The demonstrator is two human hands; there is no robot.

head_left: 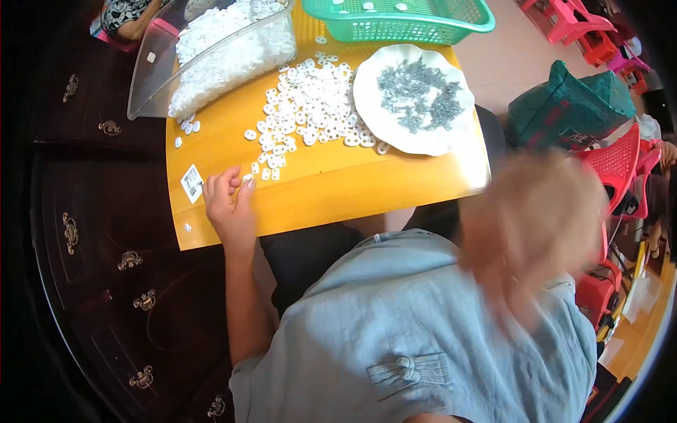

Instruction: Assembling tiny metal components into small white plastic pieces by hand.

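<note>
My left hand (229, 206) rests near the front left corner of a yellow table (338, 185). Its fingers are bunched together, and a small white plastic piece (247, 178) sits at the fingertips. A spread of the same white pieces (310, 106) lies farther back on the table. Beside them stands a white plate (374, 120) holding a heap of small dark screws (417, 93). My right hand (536, 225) is off the table's right side, raised and badly blurred; nothing can be made out in it.
A clear plastic bin (151, 81) of white pieces and a green basket (416, 28) stand at the back. A small printed label (191, 183) lies by my left hand. A dark cabinet (106, 268) is left; a green bag (571, 106) and red chairs (617, 166) right. Another person (127, 14) sits far left.
</note>
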